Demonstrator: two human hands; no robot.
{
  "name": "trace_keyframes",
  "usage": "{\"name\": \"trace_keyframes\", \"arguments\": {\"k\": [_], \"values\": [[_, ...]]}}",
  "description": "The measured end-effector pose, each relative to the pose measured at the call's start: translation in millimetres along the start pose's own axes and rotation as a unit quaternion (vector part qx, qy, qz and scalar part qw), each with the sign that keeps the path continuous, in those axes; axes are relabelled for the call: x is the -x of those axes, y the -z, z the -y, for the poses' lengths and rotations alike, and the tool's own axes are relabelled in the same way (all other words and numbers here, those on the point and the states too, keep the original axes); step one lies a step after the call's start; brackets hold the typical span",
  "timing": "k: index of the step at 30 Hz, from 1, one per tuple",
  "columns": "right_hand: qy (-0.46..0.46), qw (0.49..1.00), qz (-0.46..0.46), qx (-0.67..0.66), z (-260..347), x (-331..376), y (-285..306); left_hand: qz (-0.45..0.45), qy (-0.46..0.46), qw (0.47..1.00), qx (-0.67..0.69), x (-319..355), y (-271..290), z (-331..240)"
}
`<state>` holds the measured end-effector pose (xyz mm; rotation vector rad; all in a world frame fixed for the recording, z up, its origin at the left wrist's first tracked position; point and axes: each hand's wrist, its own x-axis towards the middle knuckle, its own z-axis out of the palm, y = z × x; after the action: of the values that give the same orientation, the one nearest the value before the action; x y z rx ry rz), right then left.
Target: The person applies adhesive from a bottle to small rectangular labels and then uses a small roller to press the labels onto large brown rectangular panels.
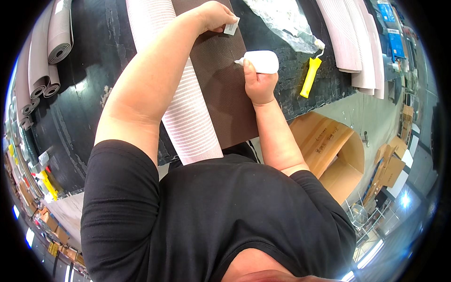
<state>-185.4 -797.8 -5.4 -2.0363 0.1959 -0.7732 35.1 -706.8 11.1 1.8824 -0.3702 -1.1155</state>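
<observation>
A dark tabletop [94,61] spreads under my arms, scuffed and shiny in places, and on it lies a long brown textured mat [225,89] running away from my chest, with a pale pink ribbed mat [188,113] lying along its left edge and passing under my left forearm. More rolled grey-pink mats [51,42] sit at the far left of the tabletop, and further pale mats [352,42] lie at the far right. An open cardboard box [329,150] stands on the floor just off the tabletop's right side. A crumpled sheet of clear plastic film [282,19] lies beyond the brown mat, and near it a small roller with a yellow handle [310,75] rests on the tabletop, just right of my right hand. My right hand [258,84] has its grip wrapped around a white squeeze bottle [260,61], held on its side with the nozzle pointing left and its tip over the brown mat (whether it touches the surface I cannot tell). My left hand [213,16] reaches across to the far part of the brown mat, its grip pinching a small white tag [231,27] between fingertips, the tag hanging right over the mat's brown surface.
</observation>
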Motion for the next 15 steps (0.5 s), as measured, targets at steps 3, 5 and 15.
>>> {"name": "trace_keyframes", "arguments": {"k": [3,5,15], "values": [[0.003,1.000,-0.001,0.003,-0.4,0.2,1.9,0.002,-0.004,1.000,0.000,3.4,-2.2,-3.3],[0.006,1.000,-0.002,0.016,1.3,0.5,3.1,0.001,-0.009,1.000,-0.006,5.5,-2.6,-4.3],[-0.003,0.998,-0.040,-0.054,1.5,-2.0,3.2,0.005,-0.010,1.000,0.005,3.9,-0.8,-3.2]]}}
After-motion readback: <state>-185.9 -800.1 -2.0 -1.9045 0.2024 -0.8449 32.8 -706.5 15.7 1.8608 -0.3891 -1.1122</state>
